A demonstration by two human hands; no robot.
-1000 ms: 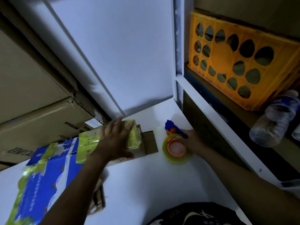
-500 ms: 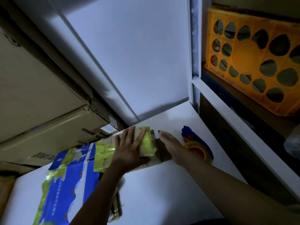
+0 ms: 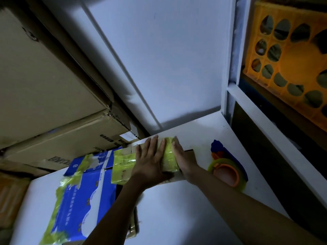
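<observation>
Both forearms reach in from the lower edge, over the white table [image 3: 177, 218], to the box [image 3: 85, 197]. The box, blue-printed cardboard, lies flat on the table, its near end at the lower left and its far end toward the wall. It is closed, so what it holds cannot be seen. Yellow-green tape [image 3: 123, 165] runs along its left edge and wraps in a broad band across its far end.

The left hand [image 3: 150, 161] lies palm-down on that band, fingers straight and slightly spread, pressing the tape flat. The right hand [image 3: 183, 156] lies just beside it on the band's right end, fingers straight and pressed together. Neither hand curls round anything.

Right of the box, near the right hand but apart from it, a dispenser [image 3: 227, 174] rests on the table. It has an orange core carrying a roll of yellow-green tape, and a blue handle on its far side.

Left of the box and beyond it, brown cartons [image 3: 53, 138] are stacked, all shut, their contents hidden. Beyond the box's far end rises a white wall [image 3: 168, 59]. Far right of the box, above a white shelf [image 3: 265, 124], stands an orange crate [image 3: 290, 68] with round holes in its side. Only dim shapes show through them, too dark to name.
</observation>
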